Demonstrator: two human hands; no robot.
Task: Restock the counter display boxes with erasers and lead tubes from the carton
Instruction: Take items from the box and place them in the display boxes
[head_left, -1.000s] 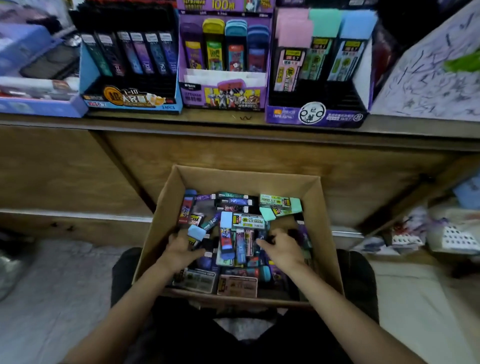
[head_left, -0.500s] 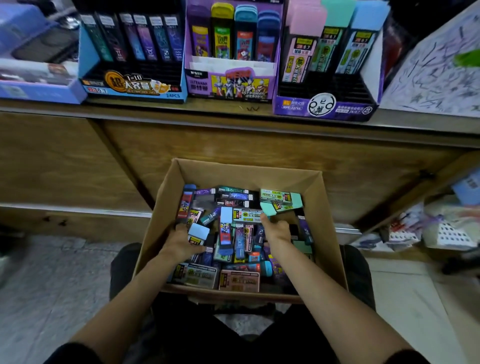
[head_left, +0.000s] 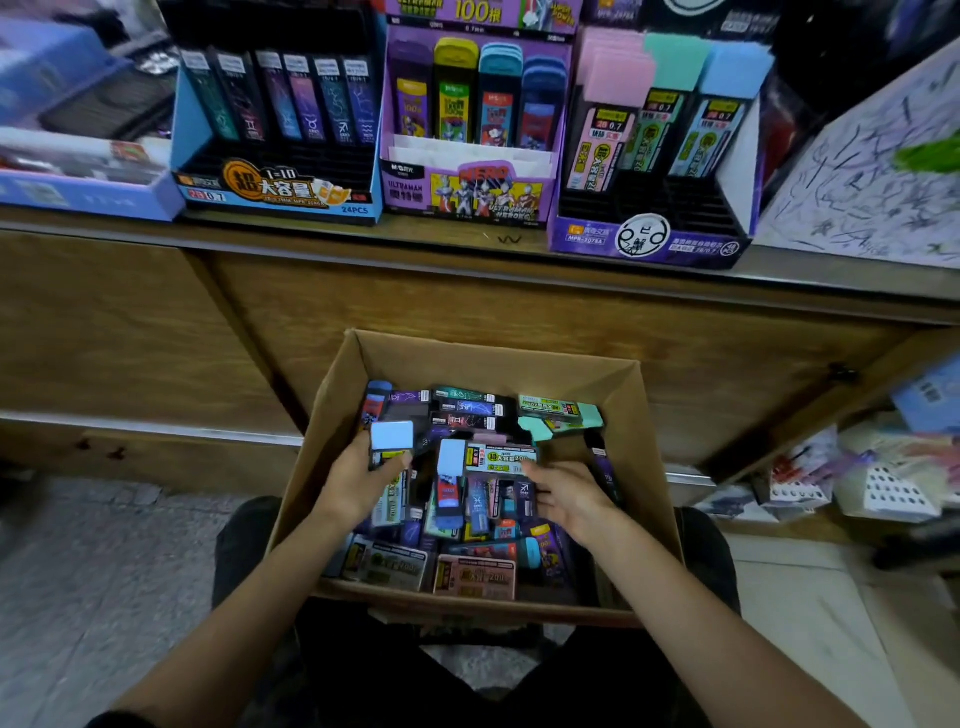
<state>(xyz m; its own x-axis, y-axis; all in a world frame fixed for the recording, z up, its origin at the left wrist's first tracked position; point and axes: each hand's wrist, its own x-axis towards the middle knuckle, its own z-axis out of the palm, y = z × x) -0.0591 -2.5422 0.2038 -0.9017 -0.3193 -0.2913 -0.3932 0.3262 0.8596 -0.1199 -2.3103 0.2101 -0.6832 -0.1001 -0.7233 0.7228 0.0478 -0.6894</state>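
Note:
A cardboard carton (head_left: 311, 447) rests on my lap, full of several mixed erasers and lead tubes. My left hand (head_left: 358, 480) grips a light-blue-capped lead tube (head_left: 392, 436) at the carton's left side. My right hand (head_left: 569, 496) hovers over the pile with fingers spread and relaxed, beside a pale labelled pack (head_left: 498, 460). On the counter stand three display boxes: a blue one (head_left: 275, 192) with dark tubes, a purple Ultraman one (head_left: 467, 192), and a purple one (head_left: 649, 241) with pastel-capped tubes and bare front slots.
The wooden counter front (head_left: 519, 312) rises right behind the carton. A blue tray (head_left: 78, 192) sits at the counter's left, a scribbled white board (head_left: 872, 182) at its right. Shelves with packets (head_left: 857, 478) lie low on the right. Grey floor (head_left: 104, 571) lies to the left.
My left hand has lifted the blue-capped tube up and forward out of the pile. My right hand has pulled back from the green pack and turned open over the middle.

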